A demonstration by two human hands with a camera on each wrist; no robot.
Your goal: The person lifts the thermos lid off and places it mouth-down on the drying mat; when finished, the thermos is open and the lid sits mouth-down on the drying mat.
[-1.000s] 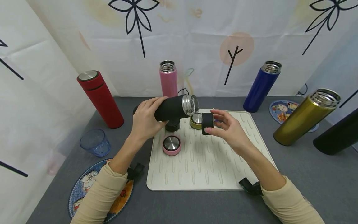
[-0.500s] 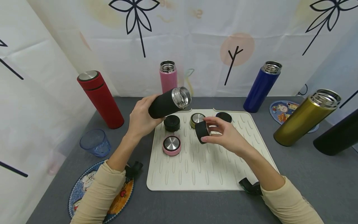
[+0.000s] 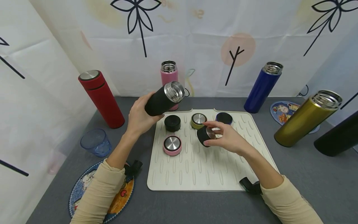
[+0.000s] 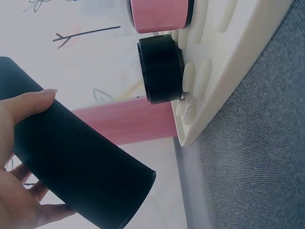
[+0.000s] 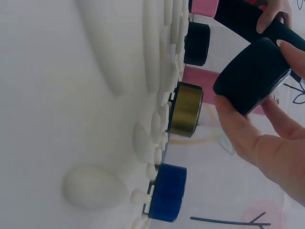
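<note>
My left hand (image 3: 141, 119) grips a black thermos bottle (image 3: 159, 102) round its body. The bottle tilts with its bare steel mouth up and to the right. In the left wrist view the black bottle (image 4: 86, 152) fills much of the left side, with thumb and fingers around it. My right hand (image 3: 226, 137) pinches a black bottle cap (image 3: 203, 137) between thumb and fingers, above the white mat (image 3: 195, 174). The right wrist view has this cap (image 5: 252, 76) apart from the bottle. On the mat stand a pink cap (image 3: 172, 145), another black cap (image 3: 172, 123), a gold cap (image 3: 198, 120) and a blue cap (image 3: 224, 118).
Behind the mat stands an uncapped pink bottle (image 3: 169, 74). A capped red bottle (image 3: 102, 101) and a blue glass (image 3: 96, 143) are left, above a round placemat (image 3: 74, 189). Uncapped blue (image 3: 261, 88) and gold (image 3: 306, 119) bottles and a black bottle (image 3: 338, 137) are right.
The left hand has drawn the black bottle left and tipped its mouth higher. The right hand has lowered the black cap and turned its inner side toward the right hand.
</note>
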